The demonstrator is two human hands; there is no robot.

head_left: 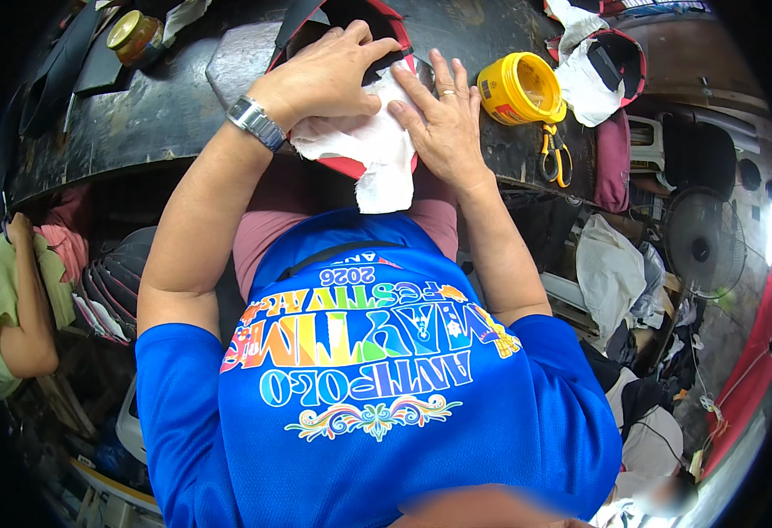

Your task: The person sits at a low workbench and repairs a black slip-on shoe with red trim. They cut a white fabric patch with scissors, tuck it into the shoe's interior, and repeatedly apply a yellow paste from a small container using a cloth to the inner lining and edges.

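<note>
At the table's near edge lies a black fabric piece with red edging [344,165], shaped like a shoe upper; I cannot tell its exact kind. White cloth [386,181] covers its near part and hangs over the edge. My left hand [329,75], with a metal watch on the wrist, rests over the piece's dark opening. Its thumb touches the white cloth, and its bent fingers are spread apart. My right hand [446,123], wearing a ring, lies flat along the right side with fingers stretched out. Its thumb and forefinger touch the cloth.
On the dark table [153,119], right of my hands, are a yellow tub [498,90] and orange-handled scissors [555,158]. Another red-edged piece [634,66] sits beyond. A lidded jar [136,40] stands far left. A co-worker's arm [29,299] shows at left; a fan [705,242] at right.
</note>
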